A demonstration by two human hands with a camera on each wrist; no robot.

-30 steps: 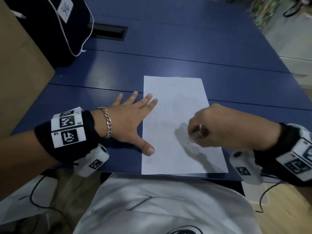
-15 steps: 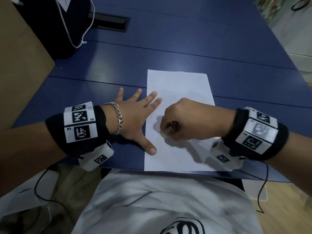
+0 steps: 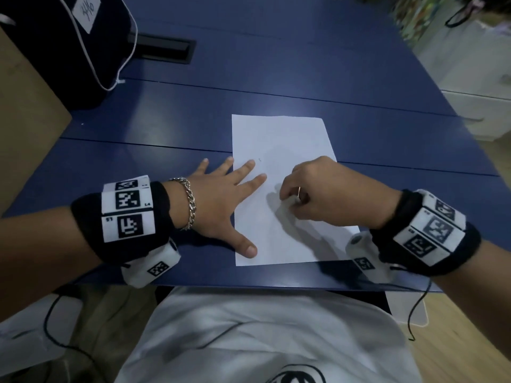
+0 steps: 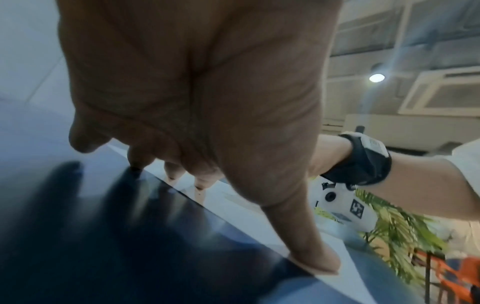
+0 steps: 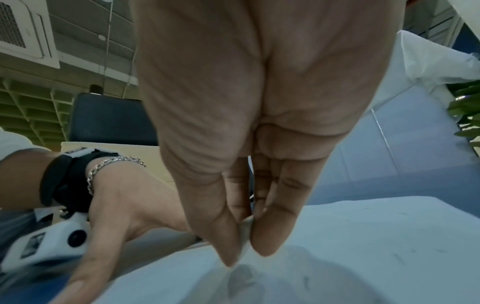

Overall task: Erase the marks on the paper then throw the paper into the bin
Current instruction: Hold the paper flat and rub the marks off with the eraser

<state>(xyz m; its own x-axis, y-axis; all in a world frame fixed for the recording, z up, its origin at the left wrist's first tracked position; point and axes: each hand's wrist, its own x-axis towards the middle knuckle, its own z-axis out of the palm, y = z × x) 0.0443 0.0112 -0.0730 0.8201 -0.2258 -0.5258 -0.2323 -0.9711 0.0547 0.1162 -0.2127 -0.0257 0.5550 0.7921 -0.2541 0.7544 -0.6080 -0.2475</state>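
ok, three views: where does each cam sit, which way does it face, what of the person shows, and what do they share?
Head: on the head, facing forward and down at the blue table; shows both forearms, left hand flat on the paper, right hand pinching an eraser.
Left wrist: under the left wrist, looking along the palm to the paper's edge; the right wrist shows beyond.
Right wrist: under the right wrist, looking along the palm at the fingertips on the eraser; the left hand shows beside.
Shared: all three see the paper.
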